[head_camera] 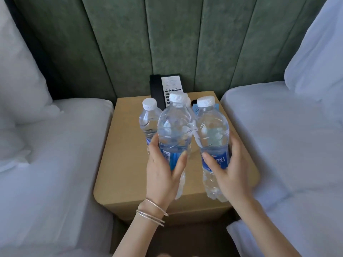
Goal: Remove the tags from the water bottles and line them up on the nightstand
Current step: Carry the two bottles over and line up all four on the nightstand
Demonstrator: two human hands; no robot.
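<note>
On the tan nightstand (128, 145) between two white beds: clear plastic water bottles with white screw caps and blue labels. Left bottle (148, 121) standing at the far left, near a black phone (159, 89) with a white card face. Middle bottle (175, 132) grasped around its label by the left hand (163, 173), thumb on the near side, fingers wrapped behind; silver bangles (152, 212) on that wrist. Right bottle (212, 138) gripped around its label by the right hand (230, 173), thumb across the partly covered lettering. Both held bottles close together, tilted toward the camera; unclear whether their bases touch the top. Behind the middle one, just an edge of a fourth cap (188, 102), the rest hidden. A light blue tag (196, 109) peeking out behind the right bottle's neck, mostly covered; attachment impossible to tell.
</note>
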